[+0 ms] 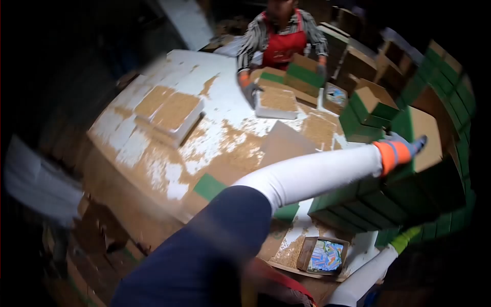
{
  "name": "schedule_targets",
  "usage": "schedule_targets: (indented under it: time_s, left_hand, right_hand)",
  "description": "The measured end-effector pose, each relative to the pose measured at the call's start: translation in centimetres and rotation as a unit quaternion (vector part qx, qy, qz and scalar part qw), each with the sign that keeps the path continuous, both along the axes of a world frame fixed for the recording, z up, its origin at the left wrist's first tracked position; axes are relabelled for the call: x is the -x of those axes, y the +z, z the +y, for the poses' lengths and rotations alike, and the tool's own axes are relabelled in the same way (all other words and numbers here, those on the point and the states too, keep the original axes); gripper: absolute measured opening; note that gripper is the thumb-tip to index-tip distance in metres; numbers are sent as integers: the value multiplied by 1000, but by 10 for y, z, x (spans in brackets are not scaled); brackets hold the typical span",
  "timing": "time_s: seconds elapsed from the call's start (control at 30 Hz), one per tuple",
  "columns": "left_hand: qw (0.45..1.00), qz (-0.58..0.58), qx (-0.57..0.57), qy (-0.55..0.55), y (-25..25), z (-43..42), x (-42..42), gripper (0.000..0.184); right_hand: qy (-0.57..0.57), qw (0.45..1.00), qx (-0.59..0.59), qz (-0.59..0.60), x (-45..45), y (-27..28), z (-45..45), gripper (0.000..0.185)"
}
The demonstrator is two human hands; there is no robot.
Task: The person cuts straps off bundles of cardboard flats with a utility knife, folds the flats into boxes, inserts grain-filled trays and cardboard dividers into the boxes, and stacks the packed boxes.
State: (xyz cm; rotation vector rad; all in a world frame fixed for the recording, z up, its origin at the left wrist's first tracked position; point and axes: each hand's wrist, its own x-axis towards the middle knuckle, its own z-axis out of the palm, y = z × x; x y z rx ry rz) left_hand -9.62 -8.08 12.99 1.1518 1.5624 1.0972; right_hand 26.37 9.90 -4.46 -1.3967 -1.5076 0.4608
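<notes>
My left arm, in a white sleeve cover, reaches across to the right. My left hand, in a grey glove with an orange cuff, is closed over the edge of a green-and-brown cardboard box. This box tops a group of green boxes packed side by side. Lower right, my right hand shows a yellow-green glove cuff beside the lower boxes; its fingers are hidden in shadow. Below the left arm, an open carton holds blue patterned packets.
A person in a red apron stands across the white, worn table, hands by a pale block and a green box. Two brown-topped blocks lie at left. Green boxes are stacked at right.
</notes>
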Motion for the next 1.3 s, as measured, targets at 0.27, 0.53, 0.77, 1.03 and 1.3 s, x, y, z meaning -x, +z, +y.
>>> schedule_targets:
  time_s: [0.27, 0.53, 0.77, 1.03, 1.3]
  left_hand:
    - [990, -43, 48, 128, -14, 4, -27, 111]
    - [969, 68, -235, -31, -161, -29, 21, 53]
    - [867, -165, -172, 437, -325, -421, 159, 36]
    - [596, -131, -225, 760, -353, -798, 210, 37]
    - [376, -119, -69, 916, -377, -945, 134, 34]
  right_hand:
    - [-34, 998, 26, -54, -16, -4, 3, 45]
    - [-101, 969, -192, -120, 82, 12, -94, 48]
    - [157, 932, -325, -18, 366, -25, -285, 51]
    - [676, 737, -14, 10, 634, -113, -609, 55]
    - [936, 315, -67, -141, 745, -167, -1019, 71]
